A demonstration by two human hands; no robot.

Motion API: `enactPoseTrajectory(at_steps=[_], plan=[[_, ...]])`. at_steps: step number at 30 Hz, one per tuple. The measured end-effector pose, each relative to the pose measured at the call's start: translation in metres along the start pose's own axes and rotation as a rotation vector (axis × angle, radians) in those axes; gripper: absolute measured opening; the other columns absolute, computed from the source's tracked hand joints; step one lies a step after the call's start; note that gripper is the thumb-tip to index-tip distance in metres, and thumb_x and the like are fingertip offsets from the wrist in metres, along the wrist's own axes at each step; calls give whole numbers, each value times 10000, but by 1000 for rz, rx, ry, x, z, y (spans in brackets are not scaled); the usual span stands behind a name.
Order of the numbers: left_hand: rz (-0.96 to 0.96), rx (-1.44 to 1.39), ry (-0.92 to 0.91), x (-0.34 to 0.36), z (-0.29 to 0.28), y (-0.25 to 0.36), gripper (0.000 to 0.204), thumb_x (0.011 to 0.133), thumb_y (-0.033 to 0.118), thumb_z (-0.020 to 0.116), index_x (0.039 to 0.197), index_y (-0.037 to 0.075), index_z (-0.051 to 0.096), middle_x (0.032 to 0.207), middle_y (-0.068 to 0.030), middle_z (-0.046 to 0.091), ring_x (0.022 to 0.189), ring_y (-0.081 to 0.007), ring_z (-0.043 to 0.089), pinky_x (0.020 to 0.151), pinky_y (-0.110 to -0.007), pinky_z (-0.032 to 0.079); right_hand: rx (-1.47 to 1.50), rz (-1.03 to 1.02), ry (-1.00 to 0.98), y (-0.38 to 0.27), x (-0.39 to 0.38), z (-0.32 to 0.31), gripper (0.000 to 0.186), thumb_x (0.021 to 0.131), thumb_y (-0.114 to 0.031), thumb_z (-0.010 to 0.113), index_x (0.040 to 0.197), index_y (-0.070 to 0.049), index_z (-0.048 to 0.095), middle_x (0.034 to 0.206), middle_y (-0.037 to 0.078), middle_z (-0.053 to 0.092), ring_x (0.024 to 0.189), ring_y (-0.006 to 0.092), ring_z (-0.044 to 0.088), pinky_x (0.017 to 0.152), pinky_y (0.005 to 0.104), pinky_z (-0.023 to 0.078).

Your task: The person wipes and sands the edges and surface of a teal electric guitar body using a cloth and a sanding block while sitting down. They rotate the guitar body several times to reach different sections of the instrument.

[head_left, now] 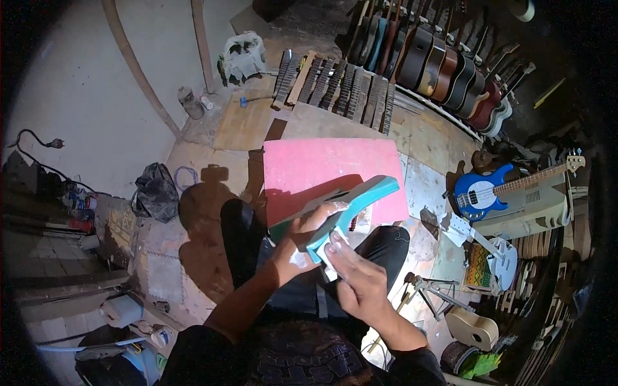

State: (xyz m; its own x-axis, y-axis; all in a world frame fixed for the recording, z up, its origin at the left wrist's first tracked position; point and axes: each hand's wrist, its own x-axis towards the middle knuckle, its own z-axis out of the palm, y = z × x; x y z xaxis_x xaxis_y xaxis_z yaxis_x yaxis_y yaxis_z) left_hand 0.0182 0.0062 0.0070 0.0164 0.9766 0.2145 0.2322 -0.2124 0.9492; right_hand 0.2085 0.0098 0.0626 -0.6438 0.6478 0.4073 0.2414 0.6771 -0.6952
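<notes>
A teal curved piece (370, 195), shaped like a small guitar body, is tilted up over my lap. My left hand (301, 237) grips it around its middle, with the fingers closed. Against its near edge, my right hand (359, 273) presses a folded white pad (327, 262), which looks like sandpaper; the fingers are closed over it. Pale dust marks the skin of both hands. Under and beyond the teal piece lies a flat pink board (309, 164), partly in its shadow. My hands hide part of the piece's underside.
Several dark, ridged strips (338, 87) lie in a row beyond the board. A rack of guitars (428, 64) stands at the far right. Nearer on the right are a blue bass guitar (476, 192) and a small wooden guitar (473, 327). A black plastic bag (156, 193) sits at left.
</notes>
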Motion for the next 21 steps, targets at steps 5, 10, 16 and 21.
enactPoseTrajectory(at_steps=[5, 10, 16, 21], plan=[[48, -77, 22, -2, 6, -13, 571, 884, 150, 748, 1409, 52, 545, 1353, -196, 656, 1249, -387, 661, 1027, -447, 528, -123, 8, -170, -22, 25, -14, 670, 708, 94, 648, 1373, 14, 677, 1423, 284, 640, 859, 339, 737, 771, 377, 591], [103, 103, 16, 7, 7, -16, 583, 888, 175, 756, 1416, 61, 538, 1326, -187, 665, 1163, -396, 700, 975, -444, 561, -270, -41, -154, -23, 13, -17, 698, 746, 20, 716, 1435, -80, 666, 1499, 156, 632, 645, 201, 627, 629, 304, 548], [100, 86, 41, 12, 6, -13, 553, 904, 170, 736, 1408, 60, 536, 1275, -165, 670, 1133, -379, 709, 937, -446, 570, -332, -43, -259, -35, 27, -23, 750, 676, 70, 686, 1418, -44, 672, 1463, 207, 644, 817, 226, 697, 694, 328, 536], [103, 126, 40, 13, 8, -3, 484, 965, 151, 670, 1423, 87, 524, 1304, -180, 684, 1178, -371, 702, 924, -437, 571, -446, -56, -292, -44, 33, -24, 772, 686, 32, 686, 1447, -96, 666, 1519, 128, 624, 683, 209, 568, 654, 307, 514]])
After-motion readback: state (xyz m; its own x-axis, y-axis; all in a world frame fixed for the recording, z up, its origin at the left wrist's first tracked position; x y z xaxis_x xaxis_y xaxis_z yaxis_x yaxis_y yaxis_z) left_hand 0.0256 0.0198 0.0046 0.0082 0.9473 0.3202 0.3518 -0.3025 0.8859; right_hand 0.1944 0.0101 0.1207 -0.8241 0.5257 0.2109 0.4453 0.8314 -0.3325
